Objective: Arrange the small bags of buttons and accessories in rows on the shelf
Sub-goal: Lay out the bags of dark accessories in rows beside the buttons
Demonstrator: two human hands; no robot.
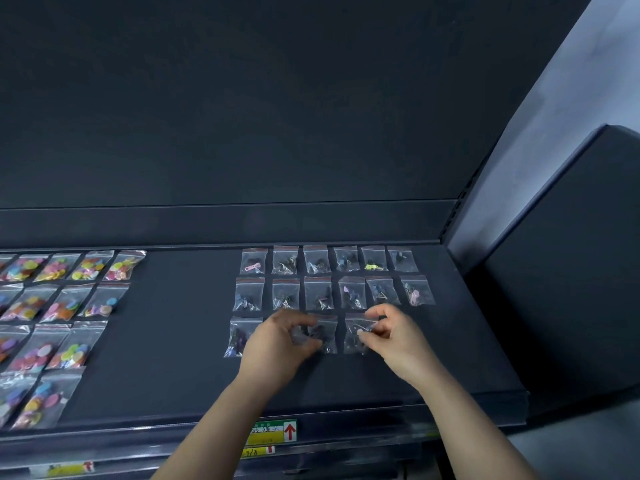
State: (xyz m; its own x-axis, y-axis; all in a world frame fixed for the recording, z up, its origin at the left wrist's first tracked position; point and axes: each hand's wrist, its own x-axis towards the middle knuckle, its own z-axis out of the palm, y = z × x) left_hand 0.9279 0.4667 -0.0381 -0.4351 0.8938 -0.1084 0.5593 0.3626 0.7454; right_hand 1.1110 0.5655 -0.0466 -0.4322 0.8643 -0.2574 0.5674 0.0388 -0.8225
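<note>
**Third row half under my hands**

Head view: my left hand (280, 337) curls over the dark-filled bag (325, 332), thumb and fingers pinching its left edge. Blur smears the contents, and I cannot tell whether another bag lies beneath my palm. My right hand (391, 336) pinches the neighbouring bag (355, 336) at its right side. Both bags lie in the third row on the shelf (180, 341), below two rows of six accessory bags (317, 259). The end bag (240, 336) sits partly behind my left hand. The button bags (65, 301) run off the left edge. Bare shelf separates the two groups and reaches the front lip
</note>
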